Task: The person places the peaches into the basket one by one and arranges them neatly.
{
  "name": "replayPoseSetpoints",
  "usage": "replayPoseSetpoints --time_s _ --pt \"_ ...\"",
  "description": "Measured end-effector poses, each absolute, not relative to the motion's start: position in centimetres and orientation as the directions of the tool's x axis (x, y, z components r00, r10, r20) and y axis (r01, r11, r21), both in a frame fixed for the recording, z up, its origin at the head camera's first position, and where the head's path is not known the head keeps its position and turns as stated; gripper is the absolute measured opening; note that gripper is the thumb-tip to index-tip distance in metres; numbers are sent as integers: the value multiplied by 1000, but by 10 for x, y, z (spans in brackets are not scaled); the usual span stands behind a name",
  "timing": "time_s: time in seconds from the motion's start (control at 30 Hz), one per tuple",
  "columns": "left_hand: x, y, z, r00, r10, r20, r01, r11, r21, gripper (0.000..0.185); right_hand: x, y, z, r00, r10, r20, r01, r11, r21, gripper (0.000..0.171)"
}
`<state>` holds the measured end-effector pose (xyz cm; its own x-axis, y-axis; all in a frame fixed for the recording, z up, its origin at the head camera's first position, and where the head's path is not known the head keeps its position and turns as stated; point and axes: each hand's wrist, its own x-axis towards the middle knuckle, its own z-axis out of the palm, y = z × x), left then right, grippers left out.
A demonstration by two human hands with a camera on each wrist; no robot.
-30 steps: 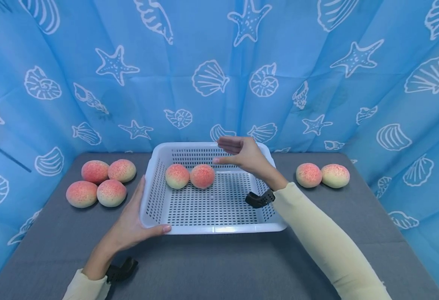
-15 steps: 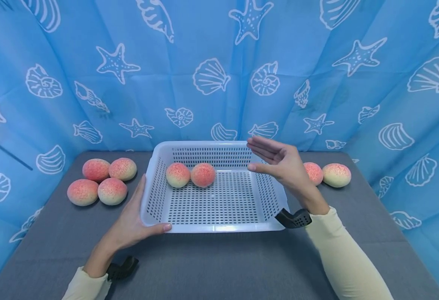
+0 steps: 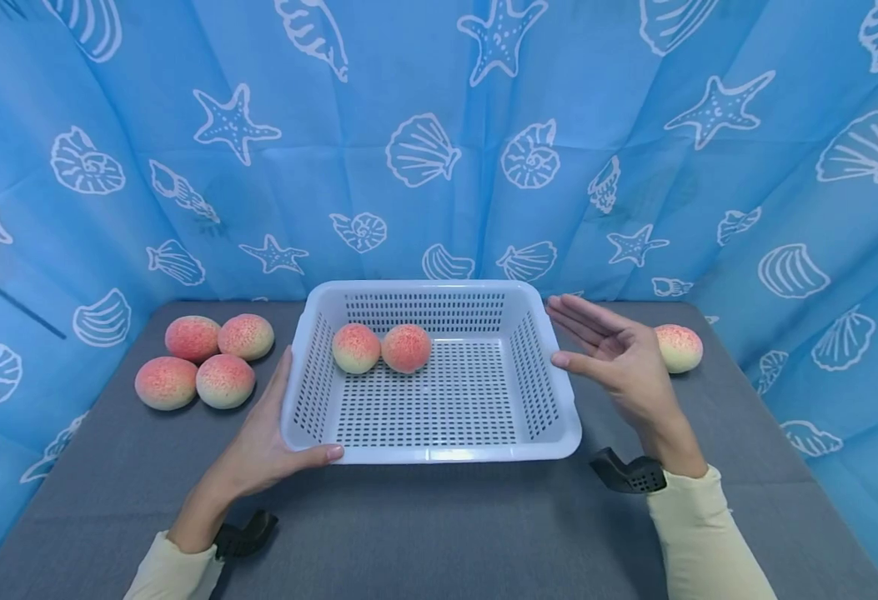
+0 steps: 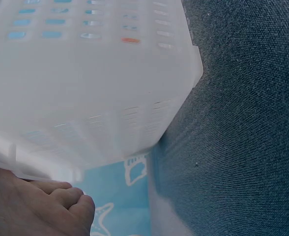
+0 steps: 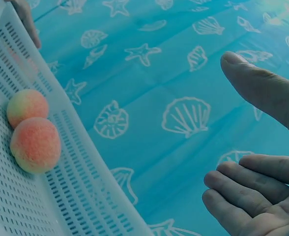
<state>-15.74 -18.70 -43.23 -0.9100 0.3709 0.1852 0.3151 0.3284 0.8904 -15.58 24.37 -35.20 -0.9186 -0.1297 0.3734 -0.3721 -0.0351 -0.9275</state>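
A white perforated plastic basket stands mid-table, with two pink-and-yellow peaches side by side in its left half. My left hand grips the basket's near left corner, thumb on the front rim and fingers along the left side. In the left wrist view, that hand's fingers lie bent under the rim. Just right of the basket, my right hand hovers with nothing in it, fingers extended and thumb apart. Behind it shows one peach; a second one there is hidden by the hand.
Several more peaches sit in a cluster on the table left of the basket. A grey cloth covers the table. Behind and at the sides hangs a blue curtain printed with shells and starfish.
My right hand has moved from over the basket to the right, past its rim, and now covers one of the right-hand peaches. The left hand keeps its place on the basket.
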Motion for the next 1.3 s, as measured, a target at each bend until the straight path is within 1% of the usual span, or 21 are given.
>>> replayPoseSetpoints --time_s 0.27,0.43,0.53,0.6,0.7,0.77,0.9,1.03,1.2,1.3 --pt "-156 -188 -429 -912 372 174 309 344 887 133 -156 264 -349 -915 -50 400 -400 -5 -916 70" --pt "-157 -188 -430 -909 378 177 309 324 894 133 -161 287 -355 -910 45 413 -415 -45 -909 67" --pt "-157 -188 -430 -910 376 176 307 322 895 134 -165 301 -361 -904 104 415 -423 -71 -904 68" --pt "-158 -188 -431 -908 379 178 308 316 897 134 -167 309 -364 -903 135 408 -419 -63 -906 69" --pt "-158 -189 -432 -908 378 178 305 308 901 134 -170 319 -370 -908 178 380 -390 -20 -921 71" --pt "-159 -189 -432 -909 377 176 302 307 903 134 -172 323 -373 -912 209 353 -353 35 -935 72" --pt "-159 -189 -433 -911 375 170 298 315 901 134 -177 329 -380 -922 274 273 -231 176 -957 77" --pt "-159 -189 -432 -912 375 169 296 315 902 134 -181 333 -390 -925 306 223 -120 320 -940 79" --pt "-159 -190 -433 -912 374 170 301 324 897 133 -183 337 -398 -917 323 236 -86 417 -905 80" --pt "-159 -190 -434 -913 370 172 305 338 891 134 -184 338 -401 -913 327 246 -88 432 -898 80"
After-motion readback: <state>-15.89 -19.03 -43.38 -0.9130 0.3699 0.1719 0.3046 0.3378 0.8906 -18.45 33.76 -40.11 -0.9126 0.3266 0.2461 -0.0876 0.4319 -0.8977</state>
